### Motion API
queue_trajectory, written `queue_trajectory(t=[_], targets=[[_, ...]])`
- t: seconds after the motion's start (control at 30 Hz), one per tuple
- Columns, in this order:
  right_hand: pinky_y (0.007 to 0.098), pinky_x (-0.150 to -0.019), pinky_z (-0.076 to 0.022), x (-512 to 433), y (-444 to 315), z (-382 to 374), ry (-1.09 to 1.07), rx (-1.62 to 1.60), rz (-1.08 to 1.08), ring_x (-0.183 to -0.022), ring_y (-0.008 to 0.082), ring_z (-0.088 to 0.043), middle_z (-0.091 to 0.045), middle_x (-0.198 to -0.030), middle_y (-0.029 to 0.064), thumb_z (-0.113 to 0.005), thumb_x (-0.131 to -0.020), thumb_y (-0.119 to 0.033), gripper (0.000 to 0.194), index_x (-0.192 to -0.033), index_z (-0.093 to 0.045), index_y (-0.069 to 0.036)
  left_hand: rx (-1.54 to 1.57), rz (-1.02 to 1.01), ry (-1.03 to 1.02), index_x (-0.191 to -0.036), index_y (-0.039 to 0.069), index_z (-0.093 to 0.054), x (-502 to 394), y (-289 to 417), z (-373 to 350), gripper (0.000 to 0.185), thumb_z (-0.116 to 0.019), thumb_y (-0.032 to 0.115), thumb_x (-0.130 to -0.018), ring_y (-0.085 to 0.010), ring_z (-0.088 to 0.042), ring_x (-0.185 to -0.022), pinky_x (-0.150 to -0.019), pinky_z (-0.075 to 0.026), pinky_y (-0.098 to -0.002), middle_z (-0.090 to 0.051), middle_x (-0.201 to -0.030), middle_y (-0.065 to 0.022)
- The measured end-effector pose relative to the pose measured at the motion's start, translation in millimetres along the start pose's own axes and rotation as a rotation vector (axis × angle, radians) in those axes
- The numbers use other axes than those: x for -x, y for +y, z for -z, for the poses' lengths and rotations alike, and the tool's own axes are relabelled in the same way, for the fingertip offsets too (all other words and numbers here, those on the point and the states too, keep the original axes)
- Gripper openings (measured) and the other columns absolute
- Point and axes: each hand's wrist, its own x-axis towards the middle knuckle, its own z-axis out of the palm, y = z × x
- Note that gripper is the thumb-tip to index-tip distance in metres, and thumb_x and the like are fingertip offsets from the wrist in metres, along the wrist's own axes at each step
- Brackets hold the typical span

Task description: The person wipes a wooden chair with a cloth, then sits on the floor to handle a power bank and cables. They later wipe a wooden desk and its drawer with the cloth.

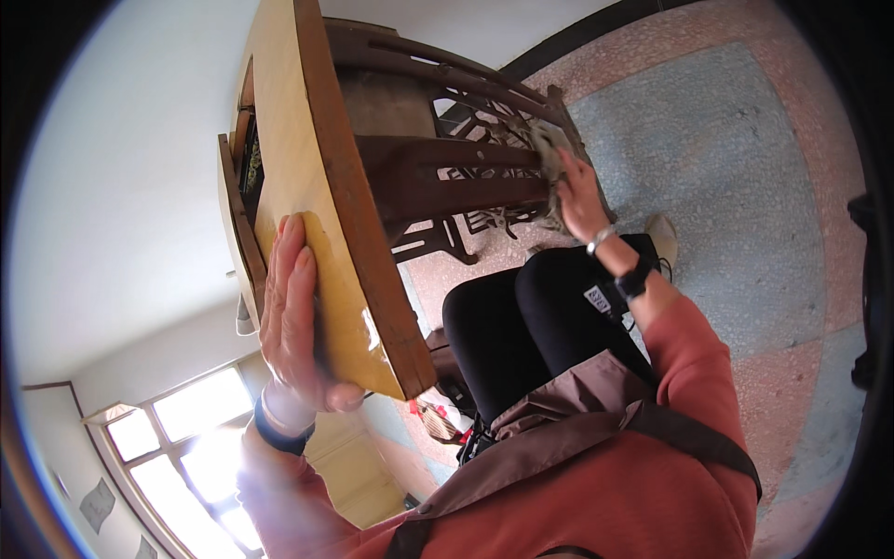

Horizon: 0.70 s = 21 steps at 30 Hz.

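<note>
A treadle sewing machine table stands before me, its yellow wooden top (300,161) edged in worn brown wood. My left hand (293,314) lies flat against this top near its front corner, fingers together and thumb apart. Below the top runs a dark brown slotted metal frame (461,168) with openwork castings between its legs. At the frame's lower end my right hand (583,199) presses a grey-brown rag (552,150) against the metal. Part of the rag is hidden behind the fingers. Inside the tabletop opening sits a dark object with gold decoration (251,164), partly hidden.
Pink and grey-blue terrazzo floor (705,175) spreads to the right. Close below the tabletop corner are my bent knees (489,321) and a bag with red and striped parts (440,419). Bright windows (202,433) are at lower left. A dark object (866,293) stands at the right rim.
</note>
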Motion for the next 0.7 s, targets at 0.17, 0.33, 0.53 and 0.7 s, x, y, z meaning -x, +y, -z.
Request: queue_trajectory(t=[0.17,0.33,0.53,0.7], targets=[[0.0502,-0.104,-0.0410,-14,2,-7,-0.007,0.004,-0.049,-0.121,0.0455,-0.046,-0.041,-0.136,0.0294,-0.053,-0.095,-0.016,0.056,-0.150,-0.040,-0.021,-0.005,-0.024,0.045,-0.141,-0.012,-0.040,0,0,-2,0.099,-0.036,0.074,-0.092,-0.0506,-0.045,-0.133,-0.111,-0.035,-0.0525,-0.043,-0.142,-0.0386],[0.0439,-0.106,-0.0395,15,-164,24,0.103,-0.261,0.528,-0.121,0.0399,-0.046,-0.042,-0.133,0.0250,-0.058,-0.089,-0.005,0.062,-0.148,-0.042,-0.012,0.214,0.073,0.096,-0.151,-0.011,-0.023,4,-1,-6,0.111,-0.048,0.077,-0.087,-0.0442,-0.040,-0.139,-0.114,-0.034,-0.0479,-0.036,-0.150,-0.0339],[0.0447,-0.097,-0.0461,27,-268,43,0.142,-0.482,0.633,-0.112,0.0432,-0.051,-0.043,-0.128,0.0272,-0.068,-0.081,-0.002,0.063,-0.140,-0.046,-0.005,0.328,0.131,0.023,-0.157,-0.001,-0.009,6,0,-1,0.109,-0.059,0.067,-0.087,-0.0372,-0.021,-0.149,-0.119,-0.022,-0.0477,-0.011,-0.163,-0.0253],[0.0438,-0.090,-0.0491,57,-235,57,0.010,-0.437,0.724,-0.108,0.0420,-0.053,-0.047,-0.121,0.0244,-0.076,-0.071,0.000,0.070,-0.136,-0.051,-0.004,0.084,0.105,0.032,-0.156,-0.001,-0.013,7,-1,0,0.103,-0.041,0.074,-0.091,-0.0402,-0.023,-0.149,-0.121,-0.008,-0.0529,-0.029,-0.157,-0.0260]])
